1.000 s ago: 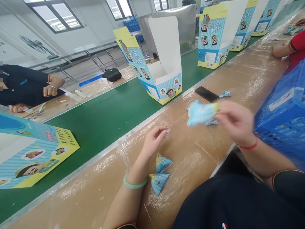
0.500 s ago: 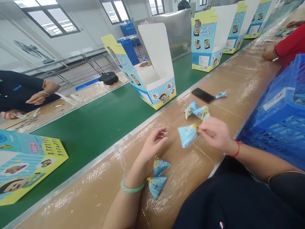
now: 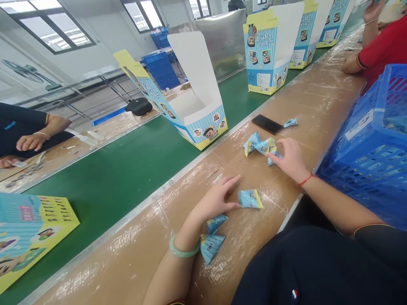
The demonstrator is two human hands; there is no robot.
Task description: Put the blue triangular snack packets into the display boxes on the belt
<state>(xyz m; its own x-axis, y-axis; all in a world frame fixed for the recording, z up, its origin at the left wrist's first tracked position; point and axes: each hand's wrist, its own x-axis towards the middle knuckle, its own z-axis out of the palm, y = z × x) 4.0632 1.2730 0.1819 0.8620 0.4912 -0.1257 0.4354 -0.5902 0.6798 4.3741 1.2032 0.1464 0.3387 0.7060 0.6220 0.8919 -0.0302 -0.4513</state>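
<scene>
Head view: three blue pyramid foil packets (image 3: 250,199) were laid by the flat, open left hand (image 3: 218,199); the centre packet cluster (image 3: 258,146) was touched by the spread right hand (image 3: 291,159).

Bare left hand (image 3: 219,199) palm down, fingers straight, wrist bent; bare right hand (image 3: 291,159) extended forward, palm down, fingers loosely spread.

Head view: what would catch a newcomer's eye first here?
First, the open printed carton standing on the green belt, in the upper middle. Nearer, on the taped table, the left hand touches a blue triangular packet, and the right hand meets a small pile of packets, with a blue crate at far right.
</scene>
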